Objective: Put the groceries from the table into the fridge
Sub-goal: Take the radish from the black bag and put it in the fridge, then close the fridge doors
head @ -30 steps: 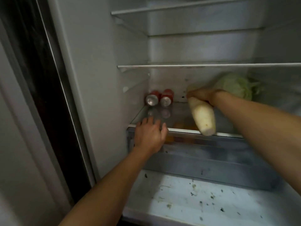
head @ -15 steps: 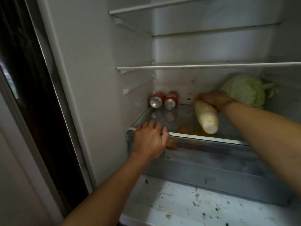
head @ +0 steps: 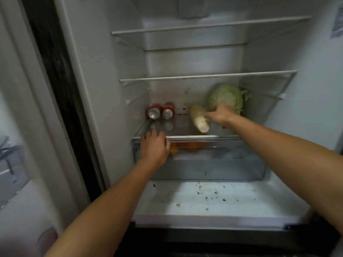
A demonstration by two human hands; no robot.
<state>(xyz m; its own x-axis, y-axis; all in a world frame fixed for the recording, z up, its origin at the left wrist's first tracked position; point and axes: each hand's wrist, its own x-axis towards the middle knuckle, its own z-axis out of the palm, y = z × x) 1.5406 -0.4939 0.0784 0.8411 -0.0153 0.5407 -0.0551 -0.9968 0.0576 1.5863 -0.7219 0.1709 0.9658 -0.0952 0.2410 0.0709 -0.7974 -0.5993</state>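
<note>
My right hand (head: 221,115) reaches deep into the open fridge (head: 104,75) and is wrapped around the near end of a white radish (head: 198,117). The radish lies on the glass shelf (head: 182,125) above the crisper drawer (head: 213,160), its far end pointing toward the back wall. Just beside it on the right, behind my knuckles, sits a pale green cabbage (head: 225,97) on the same shelf. Two red cans (head: 161,112) lie side by side at the back left of that shelf, their silver tops facing me. My left hand (head: 154,148) holds nothing; its fingers curl loosely over the front edge of the shelf at the left corner of the drawer. Something orange shows dimly through the drawer front.
</note>
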